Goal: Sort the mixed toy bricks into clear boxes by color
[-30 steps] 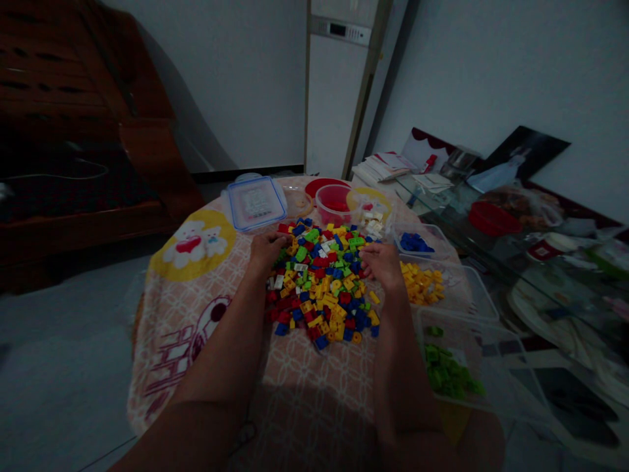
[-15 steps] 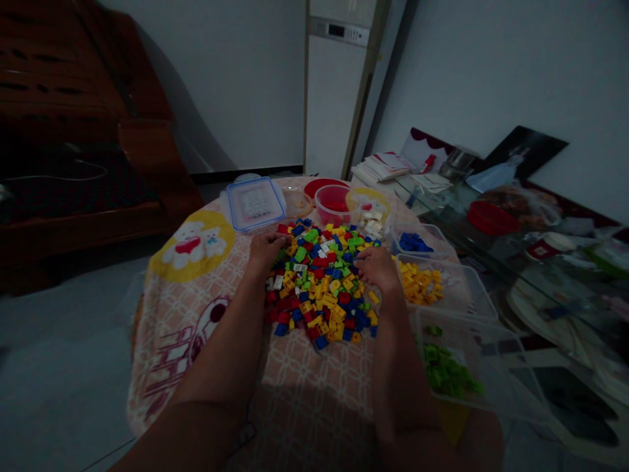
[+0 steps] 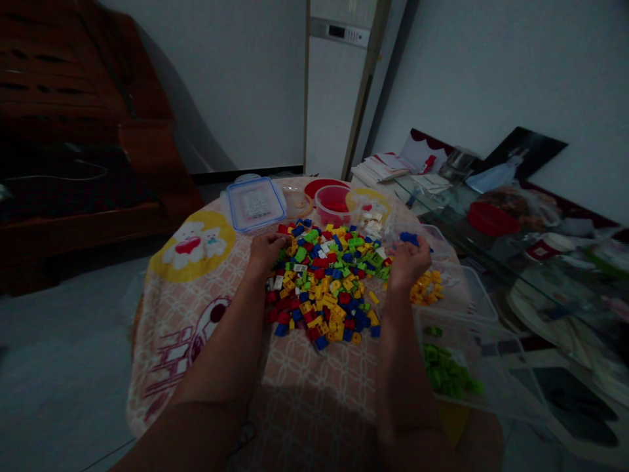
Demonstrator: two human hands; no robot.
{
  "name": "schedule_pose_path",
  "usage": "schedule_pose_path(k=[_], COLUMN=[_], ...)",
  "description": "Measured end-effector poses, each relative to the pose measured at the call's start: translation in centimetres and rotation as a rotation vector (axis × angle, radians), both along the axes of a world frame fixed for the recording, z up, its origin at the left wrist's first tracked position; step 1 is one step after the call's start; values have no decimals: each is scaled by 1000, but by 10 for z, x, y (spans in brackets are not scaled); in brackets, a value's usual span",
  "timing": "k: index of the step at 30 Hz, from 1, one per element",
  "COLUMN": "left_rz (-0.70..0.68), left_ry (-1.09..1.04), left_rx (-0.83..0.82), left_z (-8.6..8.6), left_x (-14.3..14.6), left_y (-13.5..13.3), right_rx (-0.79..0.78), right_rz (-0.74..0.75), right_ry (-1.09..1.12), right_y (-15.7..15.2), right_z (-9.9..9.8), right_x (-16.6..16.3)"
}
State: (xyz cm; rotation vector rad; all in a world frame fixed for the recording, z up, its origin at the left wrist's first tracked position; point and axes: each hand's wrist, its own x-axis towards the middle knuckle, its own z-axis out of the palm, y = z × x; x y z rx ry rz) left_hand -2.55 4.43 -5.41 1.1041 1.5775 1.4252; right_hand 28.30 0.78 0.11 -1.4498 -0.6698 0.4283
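Note:
A heap of mixed toy building bricks (image 3: 324,282) in red, yellow, blue, green and white covers the middle of the cloth-covered table. At the heap's upper left edge rests my left hand (image 3: 266,251), fingers curled in among the bricks; whatever they hold is hidden. My right hand (image 3: 411,262) is raised over the near side of a clear tub holding blue bricks (image 3: 407,237). Its fingers are drawn together, and anything between them is too small to make out. Under its wrist side lies a clear tub with yellow bricks (image 3: 427,288).
Green bricks (image 3: 449,370) lie in a clear tub at the near right. White bricks (image 3: 372,224) sit behind the heap, by a round tub (image 3: 333,204). A blue-rimmed lid (image 3: 256,203) lies at the back left. A cluttered glass table (image 3: 442,216) stands to the right.
My right hand has moved right, from the heap's right edge to above the tub of blue bricks. My left hand stays in place.

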Motion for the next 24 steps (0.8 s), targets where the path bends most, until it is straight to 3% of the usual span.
schedule_pose_path(k=[4, 9, 14, 24], left_rz=[2, 6, 11, 18], left_ry=[25, 10, 12, 11], left_rx=[1, 2, -14, -13], left_z=[0, 5, 10, 6], left_x=[0, 2, 4, 4], left_y=[-1, -4, -6, -3], right_rx=[-13, -184, -304, -440], right_rz=[30, 326, 512, 446], right_ry=[-72, -186, -502, -897], right_y=[0, -3, -5, -5], right_z=[-1, -4, -8, -14], right_x=[3, -7, -15, -23])
